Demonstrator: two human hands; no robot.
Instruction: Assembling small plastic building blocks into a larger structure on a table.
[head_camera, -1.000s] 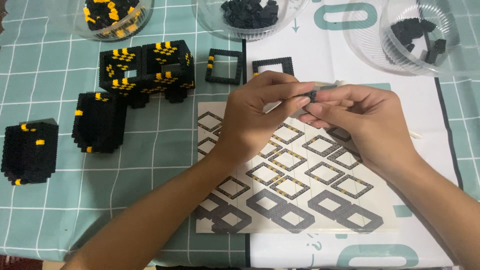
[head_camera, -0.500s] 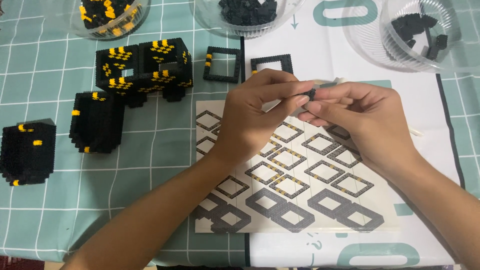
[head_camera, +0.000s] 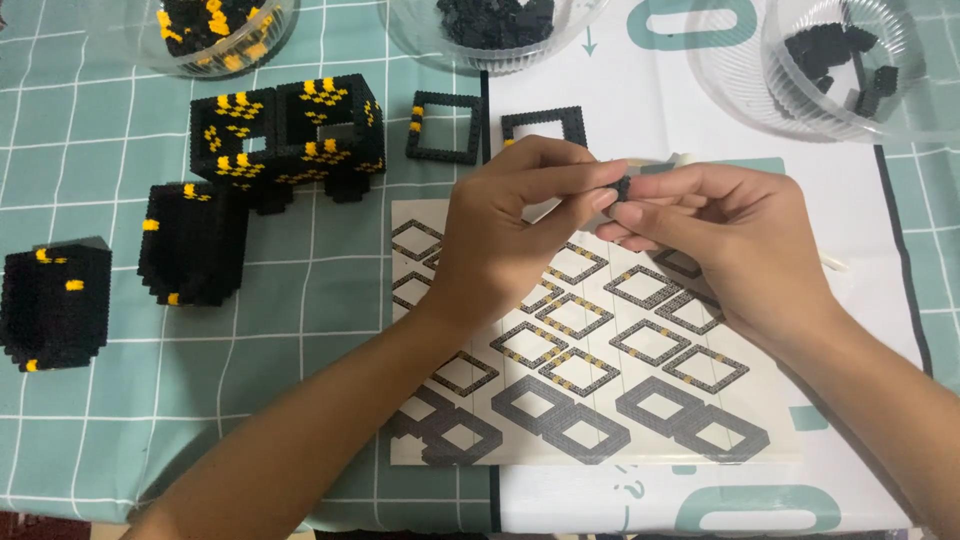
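My left hand (head_camera: 510, 235) and my right hand (head_camera: 725, 235) meet fingertip to fingertip above a printed sheet of diamond-shaped diagrams (head_camera: 590, 340). Between the fingertips sits a tiny black brick piece (head_camera: 623, 187), pinched from both sides. Just beyond the hands lie two flat square black frames: one with yellow studs (head_camera: 443, 127), and a plain one (head_camera: 541, 124) partly hidden by my left fingers.
Black and yellow block assemblies stand at the left: a double-windowed one (head_camera: 290, 135), a cube (head_camera: 195, 243), another cube (head_camera: 55, 305). Three clear bowls of small bricks line the far edge (head_camera: 215, 30) (head_camera: 495, 25) (head_camera: 840, 65). A teal checked cloth (head_camera: 120, 420) covers the table.
The camera view has shifted slightly, so the table objects sit a little lower in frame. Both hands keep pinching the small piece in the same pose.
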